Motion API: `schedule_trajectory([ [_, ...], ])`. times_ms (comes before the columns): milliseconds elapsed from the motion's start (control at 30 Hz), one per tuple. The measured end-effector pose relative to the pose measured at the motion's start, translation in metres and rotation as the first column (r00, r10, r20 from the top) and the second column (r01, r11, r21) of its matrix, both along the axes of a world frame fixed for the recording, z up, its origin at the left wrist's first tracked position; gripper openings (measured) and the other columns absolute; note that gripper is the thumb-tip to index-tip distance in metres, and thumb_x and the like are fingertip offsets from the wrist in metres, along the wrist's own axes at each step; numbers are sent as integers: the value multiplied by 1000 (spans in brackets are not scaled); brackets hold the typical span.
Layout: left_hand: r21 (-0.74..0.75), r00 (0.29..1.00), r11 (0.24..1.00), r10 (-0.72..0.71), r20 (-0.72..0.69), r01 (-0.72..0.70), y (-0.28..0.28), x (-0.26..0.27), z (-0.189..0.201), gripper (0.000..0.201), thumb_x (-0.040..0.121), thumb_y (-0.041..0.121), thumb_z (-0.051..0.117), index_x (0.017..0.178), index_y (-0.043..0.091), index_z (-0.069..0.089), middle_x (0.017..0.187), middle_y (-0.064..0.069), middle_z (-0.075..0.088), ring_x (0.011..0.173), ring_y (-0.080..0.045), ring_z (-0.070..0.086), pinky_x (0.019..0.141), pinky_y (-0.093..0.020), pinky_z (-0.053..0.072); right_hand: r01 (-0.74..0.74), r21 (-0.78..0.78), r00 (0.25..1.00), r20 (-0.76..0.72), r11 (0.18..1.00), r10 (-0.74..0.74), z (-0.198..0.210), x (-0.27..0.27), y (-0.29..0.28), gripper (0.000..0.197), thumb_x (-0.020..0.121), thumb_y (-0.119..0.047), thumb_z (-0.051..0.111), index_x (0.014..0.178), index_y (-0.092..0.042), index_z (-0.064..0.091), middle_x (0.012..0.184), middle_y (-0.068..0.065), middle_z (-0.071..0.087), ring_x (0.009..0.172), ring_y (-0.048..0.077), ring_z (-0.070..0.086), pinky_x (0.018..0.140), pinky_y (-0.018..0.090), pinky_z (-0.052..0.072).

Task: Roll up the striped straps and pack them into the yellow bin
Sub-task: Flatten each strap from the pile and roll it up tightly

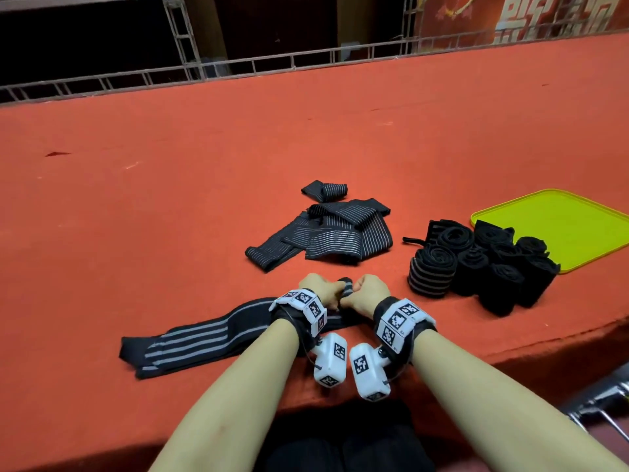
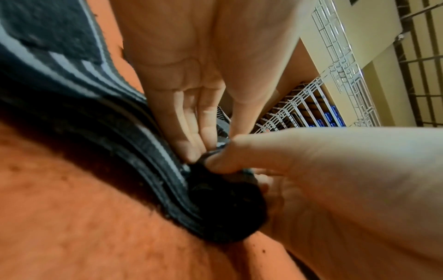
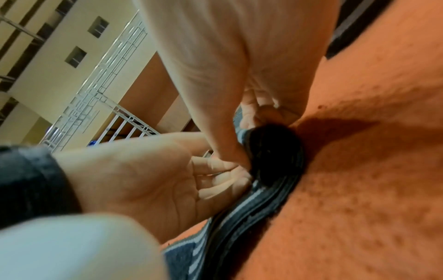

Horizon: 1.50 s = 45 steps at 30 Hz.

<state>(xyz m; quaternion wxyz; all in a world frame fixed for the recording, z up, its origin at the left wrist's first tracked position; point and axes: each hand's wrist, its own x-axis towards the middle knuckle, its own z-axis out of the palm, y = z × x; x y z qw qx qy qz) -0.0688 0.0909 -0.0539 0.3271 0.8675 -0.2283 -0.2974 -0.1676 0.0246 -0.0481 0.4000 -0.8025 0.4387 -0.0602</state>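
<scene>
Nearest to us, the left hand [image 1: 321, 288] and right hand [image 1: 366, 290] meet knuckle to knuckle at the table's front edge, both clamped on the rolled end of a striped strap [image 1: 204, 335]. In the wrist views our fingers [image 2: 191, 132] and thumbs curl around a small dark roll [image 3: 273, 151] that sits on the red table [image 1: 170, 199]; how tightly the roll is wound is hard to say, since both close views are blurred. The unrolled rest of the strap trails flat to our left, its grey stripes facing up.

Just beyond the hands lies a loose pile of flat straps [image 1: 326, 233], overlapping one another, with one short folded piece [image 1: 325, 191] a little farther back. To the right stands a cluster of rolled straps [image 1: 476, 264], upright and touching each other. Behind them, the farthest rolls rest on the corner of the yellow bin [image 1: 561, 219], a shallow tray near the table's right side.

At the far edge we see a metal railing [image 1: 238, 68].
</scene>
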Motion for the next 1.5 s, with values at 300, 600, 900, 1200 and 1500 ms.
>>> schedule_trajectory([
  [300, -90, 985, 995, 27, -168, -43, 17, 6, -3, 40, 82, 30, 69, 53, 10, 51, 33, 5, 47, 31, -7, 44, 59, -25, 43, -41, 368, 967, 248, 929, -55, -8, 2, 1, 11, 78, -7, 68, 80, -6, 58, 54, 5, 51, 49, 14, 47, 52, 23, 43],
  [600, -95, 992, 989, 110, -56, -115, 41, 10, -8, 22, 86, 11, 64, 66, 10, 58, 47, -2, 57, 44, -12, 53, 60, -29, 51, -26, 285, 987, 159, 958, -21, -13, 14, 14, 34, 76, -13, 77, 67, -16, 44, 63, 3, 51, 53, 14, 45, 57, 28, 44],
  [900, -157, 954, 957, 208, -217, -244, 50, 19, -14, 30, 84, 16, 66, 58, 3, 58, 55, -10, 59, 50, -19, 54, 60, -29, 50, -66, 9, 997, 38, 998, 66, -5, 28, 29, 39, 71, -20, 76, 72, -19, 38, 72, -2, 48, 71, 17, 48, 54, 25, 36],
  [1200, -20, 974, 981, 187, -130, -191, 50, 22, -1, 36, 73, 38, 73, 64, 5, 60, 54, -4, 58, 55, -21, 54, 67, -36, 56, -53, 489, 931, 339, 870, -133, -11, 22, 22, 17, 80, 6, 62, 75, -10, 58, 71, 7, 58, 59, 12, 57, 54, 21, 50],
  [1500, -126, 918, 949, 238, -318, -290, 56, 18, 0, 30, 79, 22, 67, 56, 8, 53, 37, -1, 51, 32, -13, 48, 51, -25, 46, -70, 450, 942, 324, 890, -90, -6, 26, 25, 28, 73, 4, 76, 73, -11, 53, 71, 8, 60, 63, 17, 57, 56, 22, 50],
])
